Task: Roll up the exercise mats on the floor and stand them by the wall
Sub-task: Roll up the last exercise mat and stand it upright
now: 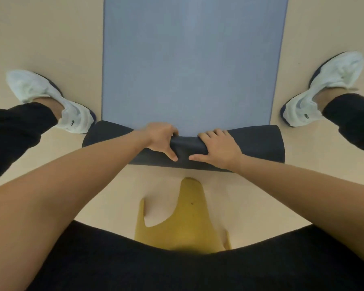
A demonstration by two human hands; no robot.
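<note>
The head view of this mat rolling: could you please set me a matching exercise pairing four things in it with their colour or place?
Column one:
1. rolled part of the mat
2. flat part of the mat
3. left hand
4. left shoe

Column two:
A. white, on the floor beside the mat's edge
B. light blue, spread on the floor
C. dark, lying crosswise
D. gripping the roll near its middle

Pairs: 1-C, 2-B, 3-D, 4-A

Blue exercise mat (pixel 189 66) flat on pale floor (pixel 51 38), near end wound into a dark roll (pixel 259 143). Left hand (pixel 161 138) and right hand (pixel 220 149) side by side at mid-roll, fingers curled over the top, thumbs underneath. White shoes (pixel 48 101) planted either side of the mat, yellow garment (pixel 187 223) hanging below.
</note>
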